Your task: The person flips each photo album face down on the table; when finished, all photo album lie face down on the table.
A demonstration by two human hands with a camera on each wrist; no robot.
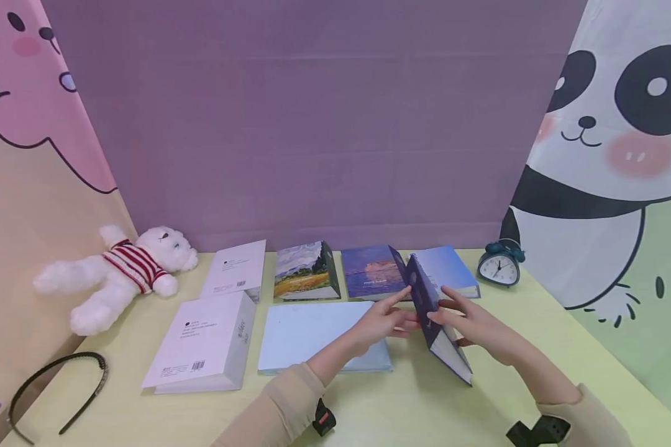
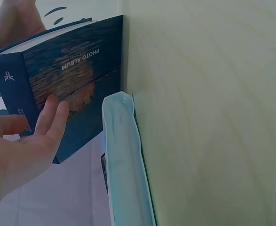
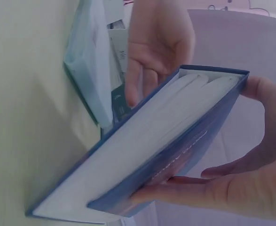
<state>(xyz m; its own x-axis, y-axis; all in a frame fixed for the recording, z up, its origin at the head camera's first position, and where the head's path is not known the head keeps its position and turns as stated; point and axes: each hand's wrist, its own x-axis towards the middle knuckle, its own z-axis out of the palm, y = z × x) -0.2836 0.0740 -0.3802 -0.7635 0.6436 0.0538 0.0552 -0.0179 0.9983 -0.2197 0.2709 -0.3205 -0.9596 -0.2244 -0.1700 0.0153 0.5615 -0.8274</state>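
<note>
A dark blue photo album [image 1: 427,304] stands tilted near the table's right side, its spine up and its page edges facing the front. My right hand [image 1: 472,323] holds it from the right, with fingers against the cover and a digit at the spine in the right wrist view. From the left, my left hand [image 1: 384,323] reaches to it with loosely extended fingers. In the left wrist view those fingers [image 2: 55,117] lie at the picture cover, marked PHOTO ALBUM. A light blue flat book [image 1: 307,335] lies beside the left hand, partly covered by that forearm.
Behind stand a landscape-covered album [image 1: 302,273], a sea-picture album [image 1: 369,273] and a sky-blue book [image 1: 444,267]. Two white books [image 1: 201,341] lie left. An alarm clock [image 1: 499,268] is at back right; a plush bear [image 1: 140,267] and headband [image 1: 61,360] are at left.
</note>
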